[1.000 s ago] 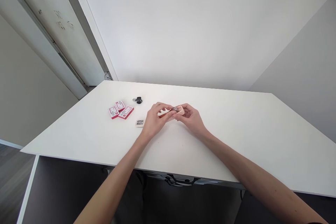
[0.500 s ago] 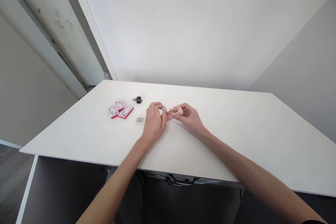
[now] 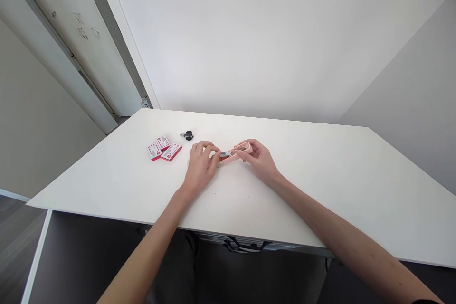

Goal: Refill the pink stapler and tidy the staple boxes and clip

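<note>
A small pink stapler (image 3: 238, 151) lies low over the white table (image 3: 320, 175), drawn open lengthwise so its metal staple track (image 3: 225, 154) shows. My right hand (image 3: 259, 159) grips the pink rear end with closed fingers. My left hand (image 3: 200, 165) pinches the front end of the metal track, fingers curled. Both hands rest near the table's middle.
Three red-and-white staple boxes (image 3: 163, 149) lie to the left of my left hand. A small black-and-silver object (image 3: 187, 135) sits behind them. The table's near edge runs across below my forearms. A wall stands close behind, and a door frame at the far left.
My left hand slid left, pulling the metal track out of the pink body. It now covers the small pale card seen earlier. My right hand stayed in place.
</note>
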A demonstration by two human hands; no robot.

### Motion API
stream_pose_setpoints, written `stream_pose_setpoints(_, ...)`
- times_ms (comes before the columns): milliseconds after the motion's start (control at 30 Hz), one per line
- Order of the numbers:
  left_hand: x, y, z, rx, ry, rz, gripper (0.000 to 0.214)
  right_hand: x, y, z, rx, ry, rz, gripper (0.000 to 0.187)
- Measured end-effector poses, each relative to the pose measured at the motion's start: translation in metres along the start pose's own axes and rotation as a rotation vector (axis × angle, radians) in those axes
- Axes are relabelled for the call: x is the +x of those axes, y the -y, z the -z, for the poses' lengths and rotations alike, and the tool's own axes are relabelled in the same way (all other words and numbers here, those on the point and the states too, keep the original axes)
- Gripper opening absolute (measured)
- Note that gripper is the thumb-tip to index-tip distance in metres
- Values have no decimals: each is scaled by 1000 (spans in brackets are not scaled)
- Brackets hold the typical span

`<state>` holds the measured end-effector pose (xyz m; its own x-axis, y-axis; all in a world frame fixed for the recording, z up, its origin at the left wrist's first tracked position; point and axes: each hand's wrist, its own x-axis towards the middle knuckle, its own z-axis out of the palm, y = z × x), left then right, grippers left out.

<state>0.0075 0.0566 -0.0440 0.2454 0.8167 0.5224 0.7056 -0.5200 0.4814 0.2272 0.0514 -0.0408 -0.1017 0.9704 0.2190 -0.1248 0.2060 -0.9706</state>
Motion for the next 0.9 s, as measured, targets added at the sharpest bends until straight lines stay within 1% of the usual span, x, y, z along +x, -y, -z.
stream_pose_setpoints(100,5,8,4,43,-89,5,26,0,2,-1,-3,-7,-1,36)
stream_pose_setpoints(200,13,23,11,153,-204,67,31,0,4,-2,-4,-5,-16,35)
stream_pose_setpoints(267,19,36,18,243,-239,104,29,0,4,-2,2,3,-28,34)
stream_pose_setpoints(333,22,50,24,296,-250,146,28,0,2,-2,9,3,-32,33)
stream_pose_setpoints(433,24,70,34,362,-316,251,28,1,0,-2,6,-7,-38,32)
stream_pose_setpoints(500,23,81,39,396,-339,290,29,2,-1,-2,-8,-15,-49,33)
stream_pose_setpoints(600,22,93,46,422,-344,296,32,3,-1,-2,-35,-27,-61,34)
stream_pose_setpoints(667,20,99,50,430,-325,289,32,3,-1,-2,-39,-31,-61,34)
stream_pose_setpoints(767,17,103,52,451,-286,270,29,3,-1,-1,-30,-31,-62,34)
stream_pose_setpoints(900,14,104,50,462,-251,252,27,3,0,-2,-26,-37,-71,34)
